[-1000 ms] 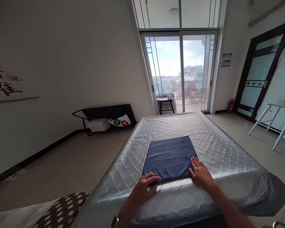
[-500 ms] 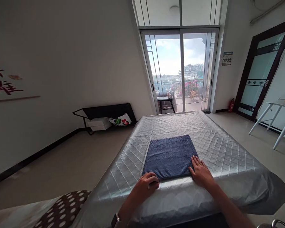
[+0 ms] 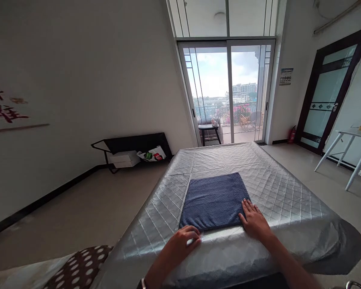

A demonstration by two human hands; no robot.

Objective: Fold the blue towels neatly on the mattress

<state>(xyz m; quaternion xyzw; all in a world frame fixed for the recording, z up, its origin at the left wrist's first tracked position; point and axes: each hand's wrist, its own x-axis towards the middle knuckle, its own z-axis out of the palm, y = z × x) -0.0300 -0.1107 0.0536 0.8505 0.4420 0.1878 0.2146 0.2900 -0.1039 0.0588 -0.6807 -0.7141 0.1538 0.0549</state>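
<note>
A blue towel [image 3: 215,200], folded into a flat rectangle, lies on a silvery quilted cover [image 3: 276,192]. My right hand [image 3: 255,220] rests flat at the towel's near right corner, its fingers stretched out over the edge. At the near left corner is my left hand [image 3: 180,243], fingers curved and thumb a little apart from them. Nothing shows between the left fingers and thumb, though the hand hides that corner of the towel. A band circles my left wrist at the bottom of the view.
Brown polka-dot fabric [image 3: 78,267] lies at the lower left. Along the left wall a black rack [image 3: 135,141] holds white boxes [image 3: 123,159] and a printed bag [image 3: 153,154]. A white table [image 3: 353,132] stands right. Beyond the cover are sliding glass doors [image 3: 228,92].
My left hand has shifted slightly down and left, and its thumb and fingers have opened a little. My right hand stays on the towel. The view has tilted slightly.
</note>
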